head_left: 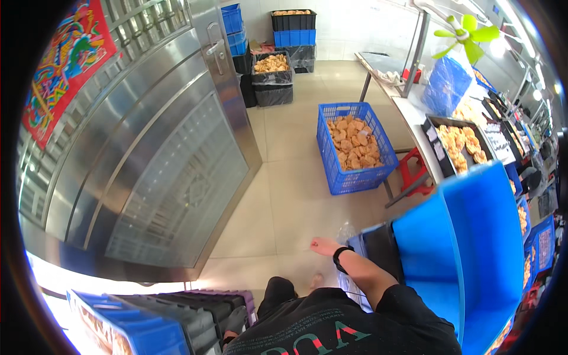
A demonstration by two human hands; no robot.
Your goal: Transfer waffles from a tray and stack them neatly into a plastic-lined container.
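My right hand [324, 246], with a black band on the wrist, hangs over the floor in front of me. Its fingers look curled in, and nothing shows in them. Beside it are a dark bin [381, 251] and some clear plastic film. My left hand [236, 320] seems to be in a grey glove, low by my side, next to stacked black and grey crates [198, 322]; its fingers cannot be made out. Ahead on the floor stands a blue slatted crate [329, 155] filled with light-brown, flat, lumpy pieces. A large blue tub [423, 236] rises close on my right.
A metal door [177, 136] stands at the left. Stacked bins [273, 94] with similar pieces line the back wall. Along the right runs a worktable [408, 121] with a black tray [435, 133], a bagged blue container [444, 89] and a green fan [467, 36]. Underneath is a red stool [412, 171].
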